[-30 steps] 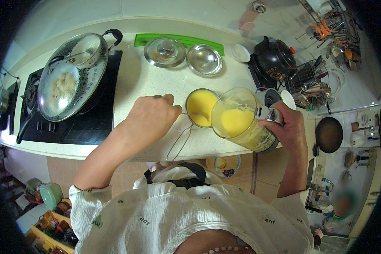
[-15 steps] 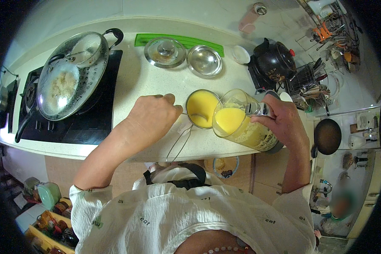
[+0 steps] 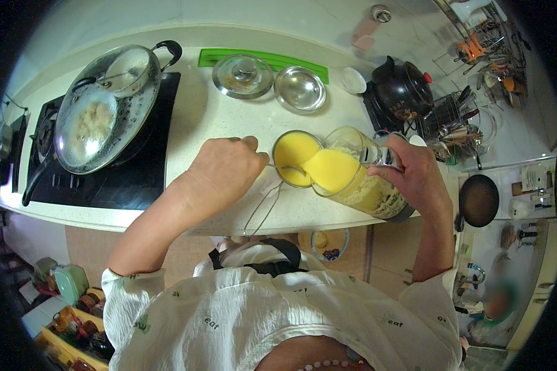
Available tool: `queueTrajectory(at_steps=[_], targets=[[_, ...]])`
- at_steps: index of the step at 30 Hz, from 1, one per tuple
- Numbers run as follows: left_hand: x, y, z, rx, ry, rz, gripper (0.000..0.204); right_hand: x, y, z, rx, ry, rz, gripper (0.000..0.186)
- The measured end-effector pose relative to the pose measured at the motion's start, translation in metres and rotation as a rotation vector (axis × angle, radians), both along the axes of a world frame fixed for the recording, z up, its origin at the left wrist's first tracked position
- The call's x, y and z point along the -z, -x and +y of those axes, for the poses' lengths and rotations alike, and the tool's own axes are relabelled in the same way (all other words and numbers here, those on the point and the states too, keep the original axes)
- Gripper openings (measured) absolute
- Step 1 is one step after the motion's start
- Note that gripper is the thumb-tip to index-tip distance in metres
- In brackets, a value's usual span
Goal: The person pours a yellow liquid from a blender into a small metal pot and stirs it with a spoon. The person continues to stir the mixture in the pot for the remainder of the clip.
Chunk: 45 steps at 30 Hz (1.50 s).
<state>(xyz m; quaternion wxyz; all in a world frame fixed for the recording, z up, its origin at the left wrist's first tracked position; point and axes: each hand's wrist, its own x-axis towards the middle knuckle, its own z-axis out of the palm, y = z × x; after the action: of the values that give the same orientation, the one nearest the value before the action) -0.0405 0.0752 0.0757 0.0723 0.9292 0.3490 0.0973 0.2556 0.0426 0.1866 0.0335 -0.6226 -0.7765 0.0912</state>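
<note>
1. Step in hand, as I judge it: pouring yellow liquid (image 3: 332, 172) from the jug (image 3: 377, 195) into the cup (image 3: 273, 154); the next move calls for a steady tilt, the lip kept over the cup.
2. Upper left: a covered pan (image 3: 127, 133), its contents blurred by the glass.
3. Left of centre: the left hand (image 3: 229, 164) pinches a thin handle, probably a spoon (image 3: 281, 167), its end in the cup.
4. Centre: the cup stands upright, holding yellow liquid.
5. Upper centre: a metal bowl (image 3: 300, 89).
6. Right of centre: the jug tips leftward, liquid at its lip; the right hand (image 3: 413, 168) wraps its handle.
</note>
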Motion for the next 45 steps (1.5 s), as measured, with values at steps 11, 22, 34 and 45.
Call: queueTrajectory(at_steps=[11, 22, 34, 45], targets=[[0.000, -0.002, 0.000, -0.007, 0.032, -0.031, 0.025, 0.027, -0.052, -0.023, 0.222, -0.143, 0.222, 0.033], [-0.004, 0.000, 0.002, -0.042, 0.012, -0.039, 0.026, 0.063, -0.059, -0.048, 0.264, -0.241, 0.486, 0.032], [-0.001, 0.001, 0.002, -0.108, 0.021, -0.135, 0.022, 0.064, -0.060, -0.057, 0.286, -0.217, 0.476, 0.035], [-0.003, -0.004, 0.004, -0.075, 0.065, -0.182, 0.021, 0.065, -0.058, -0.060, 0.256, -0.244, 0.540, 0.035]])
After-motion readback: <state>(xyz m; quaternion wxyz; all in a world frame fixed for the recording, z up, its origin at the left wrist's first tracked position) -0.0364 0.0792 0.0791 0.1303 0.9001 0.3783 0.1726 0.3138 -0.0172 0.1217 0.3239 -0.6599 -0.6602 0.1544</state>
